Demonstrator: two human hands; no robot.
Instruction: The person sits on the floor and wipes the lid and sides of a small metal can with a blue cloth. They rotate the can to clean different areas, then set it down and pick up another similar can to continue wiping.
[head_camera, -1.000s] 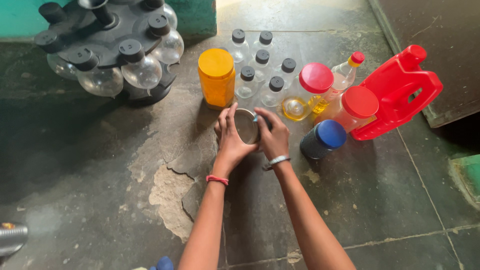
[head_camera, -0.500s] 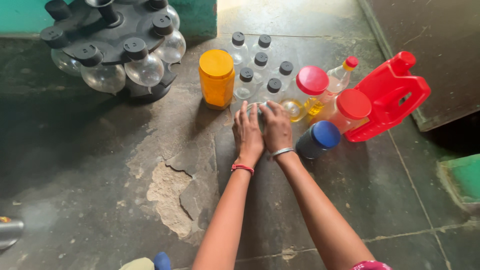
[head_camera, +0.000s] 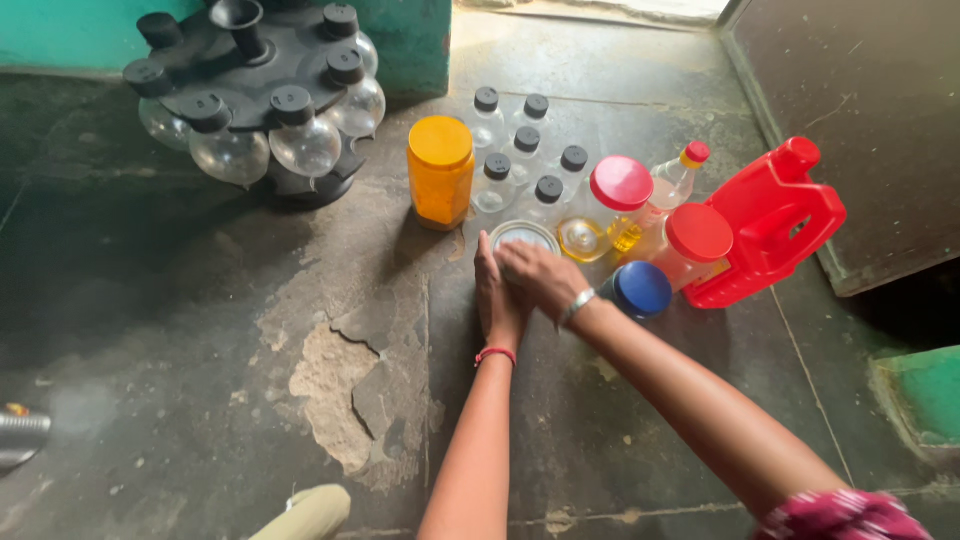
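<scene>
Centrally, a small jar (head_camera: 524, 238) with a silver lid is gripped on the floor (head_camera: 200, 330) by both hands, left (head_camera: 497, 295) and right (head_camera: 540, 278), near the yellow-lidded jar (head_camera: 440, 172).

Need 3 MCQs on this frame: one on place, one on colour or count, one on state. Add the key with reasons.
1. Where does the yellow-lidded jar stand, seen from the camera?
A. Left of the small black-capped bottles
B. Right of the red jug
C. On the carousel rack

2. What colour is the jug at the right?
A. Green
B. Red
C. Black

3. What are the hands doing with the round lidded container?
A. Both rest on or beside it on the floor
B. Both are far from it
C. One lifts it high

Key: A, the jar stands left of the bottles; B, the jug is red all over; A, the left hand and right hand meet at the container's near rim.
</scene>
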